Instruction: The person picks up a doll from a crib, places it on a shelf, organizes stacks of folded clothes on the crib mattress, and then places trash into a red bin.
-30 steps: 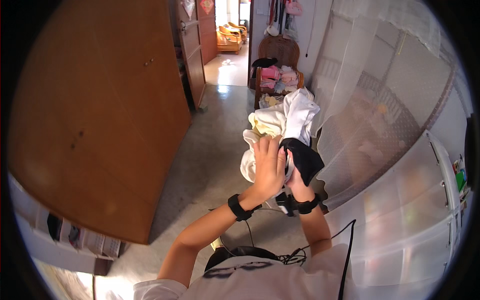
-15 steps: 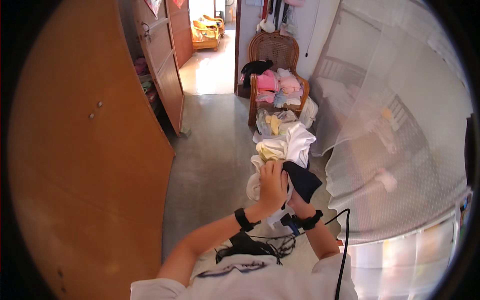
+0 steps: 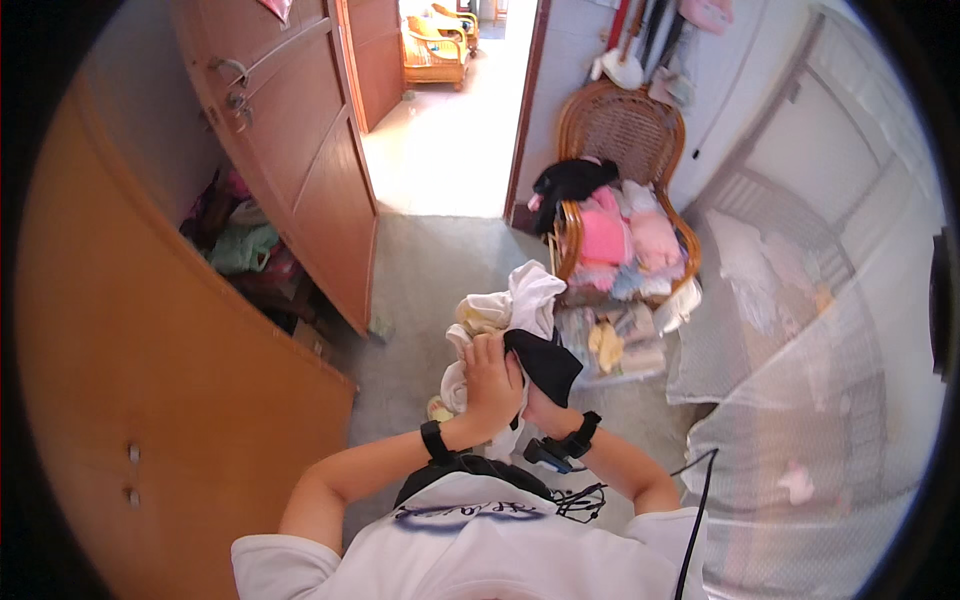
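Observation:
I carry a bunched bundle of white clothes [image 3: 533,297] in front of my body, with a black piece of cloth [image 3: 549,368] folded over its right side. My left hand [image 3: 489,388] is closed on the bundle from the left, its fingers bent over the cloth. Lower and to the right, my right hand [image 3: 543,412] grips the bundle from beneath the black cloth, and its fingers are mostly hidden. Part of the white cloth hangs down between my wrists. A black strap circles each wrist.
A wicker chair [image 3: 622,125] piled with pink, white and black clothes stands ahead right. Below it lies a clear container [image 3: 640,375] with yellow items. A brown door [image 3: 290,140] stands ajar beside an orange-brown cabinet [image 3: 190,400] at left. A white net [image 3: 800,450] hangs at right.
My view has shifted: the chair and the clear container now look closer and farther right, and the doorway more open. Both hands still hold the bundle, which now appears left of the container.

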Available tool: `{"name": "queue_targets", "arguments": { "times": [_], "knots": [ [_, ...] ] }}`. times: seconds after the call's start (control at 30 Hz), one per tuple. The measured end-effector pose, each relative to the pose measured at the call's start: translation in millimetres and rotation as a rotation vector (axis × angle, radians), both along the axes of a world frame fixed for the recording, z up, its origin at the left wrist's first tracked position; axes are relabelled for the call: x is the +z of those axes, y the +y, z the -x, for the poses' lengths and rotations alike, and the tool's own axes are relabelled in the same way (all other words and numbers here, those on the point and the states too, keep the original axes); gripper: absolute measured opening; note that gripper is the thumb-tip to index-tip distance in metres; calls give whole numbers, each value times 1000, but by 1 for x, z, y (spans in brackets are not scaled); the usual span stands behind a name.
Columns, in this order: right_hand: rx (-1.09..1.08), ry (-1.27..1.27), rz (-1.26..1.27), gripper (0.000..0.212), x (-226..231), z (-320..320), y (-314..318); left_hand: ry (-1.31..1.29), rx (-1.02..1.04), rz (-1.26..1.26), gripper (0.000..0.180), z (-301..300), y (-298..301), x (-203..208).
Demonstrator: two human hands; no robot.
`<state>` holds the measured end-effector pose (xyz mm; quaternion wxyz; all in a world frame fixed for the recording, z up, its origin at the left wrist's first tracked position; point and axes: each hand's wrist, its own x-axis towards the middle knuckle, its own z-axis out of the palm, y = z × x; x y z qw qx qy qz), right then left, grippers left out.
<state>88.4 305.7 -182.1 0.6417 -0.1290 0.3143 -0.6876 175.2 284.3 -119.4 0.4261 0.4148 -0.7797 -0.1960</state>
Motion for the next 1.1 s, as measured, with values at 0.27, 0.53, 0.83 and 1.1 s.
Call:
{"name": "queue_targets", "arguments": {
  "times": [0.27,0.53,0.83,1.1],
  "knots": [
    [-223,440,126,19,69,66,-299,47,-4,36,29,70,-305,34],
    [-222,1491,485,16,49,177,-594,115,6,45,30,165,-592,17],
    [-189,1112,435,24,75,236,-929,117,83,95,36,230,-927,45],
    [-24,339,343,28,47,294,-1159,158,-43,140,37,293,-1169,47]
  ]
}}
